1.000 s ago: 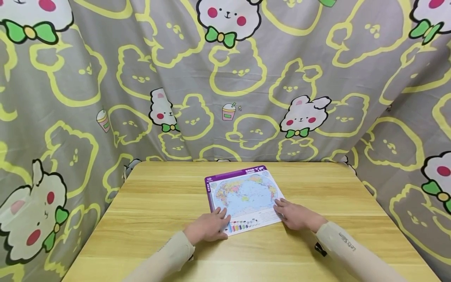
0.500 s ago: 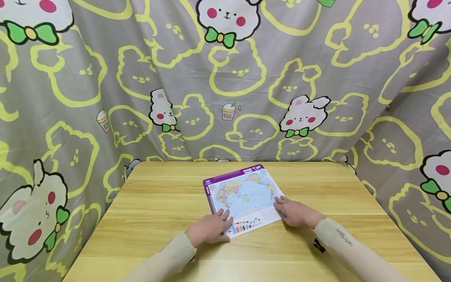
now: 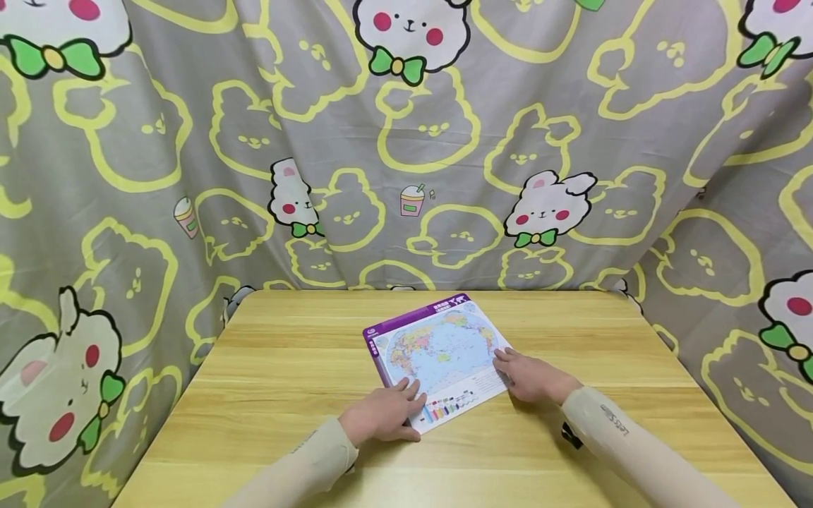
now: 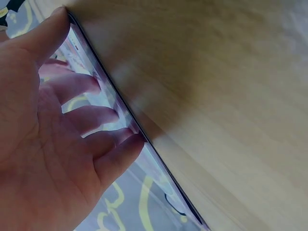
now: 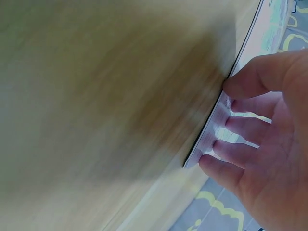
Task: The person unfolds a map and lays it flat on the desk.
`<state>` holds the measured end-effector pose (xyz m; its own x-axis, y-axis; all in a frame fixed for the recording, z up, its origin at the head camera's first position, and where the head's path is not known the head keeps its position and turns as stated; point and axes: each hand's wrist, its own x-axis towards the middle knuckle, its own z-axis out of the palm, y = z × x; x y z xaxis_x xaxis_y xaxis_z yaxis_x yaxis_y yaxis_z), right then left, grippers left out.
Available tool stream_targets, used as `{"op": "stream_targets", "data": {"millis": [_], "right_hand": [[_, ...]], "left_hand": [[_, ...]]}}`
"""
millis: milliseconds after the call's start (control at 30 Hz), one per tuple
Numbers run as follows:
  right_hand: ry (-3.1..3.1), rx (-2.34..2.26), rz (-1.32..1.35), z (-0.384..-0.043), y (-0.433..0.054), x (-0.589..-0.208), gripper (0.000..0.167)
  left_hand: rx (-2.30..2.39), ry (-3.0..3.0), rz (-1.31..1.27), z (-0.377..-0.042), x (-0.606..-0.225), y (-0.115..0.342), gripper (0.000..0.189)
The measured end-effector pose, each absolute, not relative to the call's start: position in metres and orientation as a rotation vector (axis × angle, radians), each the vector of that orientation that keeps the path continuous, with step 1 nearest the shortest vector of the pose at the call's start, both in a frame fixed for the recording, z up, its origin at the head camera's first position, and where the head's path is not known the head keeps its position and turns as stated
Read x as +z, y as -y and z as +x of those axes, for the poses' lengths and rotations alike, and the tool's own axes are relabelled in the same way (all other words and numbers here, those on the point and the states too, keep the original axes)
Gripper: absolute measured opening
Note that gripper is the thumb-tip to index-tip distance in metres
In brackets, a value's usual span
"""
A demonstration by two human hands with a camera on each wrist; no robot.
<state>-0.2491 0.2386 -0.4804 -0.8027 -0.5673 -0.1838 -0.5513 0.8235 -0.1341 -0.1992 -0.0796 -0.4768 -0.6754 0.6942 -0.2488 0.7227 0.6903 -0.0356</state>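
Note:
A thin world map (image 3: 444, 349) with a purple top border lies flat and slightly turned, its lower part printed with a row of small coloured figures. My left hand (image 3: 384, 413) rests on its near left corner, fingers spread over the surface. In the left wrist view the thumb (image 4: 55, 31) touches the map's edge while the other fingertips press the glossy face. At the right side, my right hand (image 3: 538, 377) lies with its fingertips on the map. Its thumb (image 5: 240, 86) meets the near edge in the right wrist view.
The map is on a light wooden table (image 3: 286, 353). Grey curtains (image 3: 444, 190) with yellow outlines and white cartoon animals hang behind the table and along both sides. A small black object (image 3: 571, 436) shows under the right sleeve.
The map has turned a little counterclockwise under both hands. My left hand has slid slightly right and nearer, my right hand slightly left and farther away.

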Motion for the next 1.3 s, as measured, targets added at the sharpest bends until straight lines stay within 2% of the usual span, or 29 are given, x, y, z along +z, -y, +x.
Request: {"op": "stream_targets", "data": {"millis": [600,1300], "right_hand": [[-2.785,-0.137,-0.836,-0.2555,-0.2436,-0.4846,0.051],[-2.772,-0.158,-0.856,-0.2565,-0.2458,-0.4839,0.048]], "left_hand": [[-0.219,-2.690,1.134,-0.1995,-0.4800,0.0745,0.077],[-0.240,-2.694,1.161,-0.2013,-0.4798,0.0742,0.077]]}}
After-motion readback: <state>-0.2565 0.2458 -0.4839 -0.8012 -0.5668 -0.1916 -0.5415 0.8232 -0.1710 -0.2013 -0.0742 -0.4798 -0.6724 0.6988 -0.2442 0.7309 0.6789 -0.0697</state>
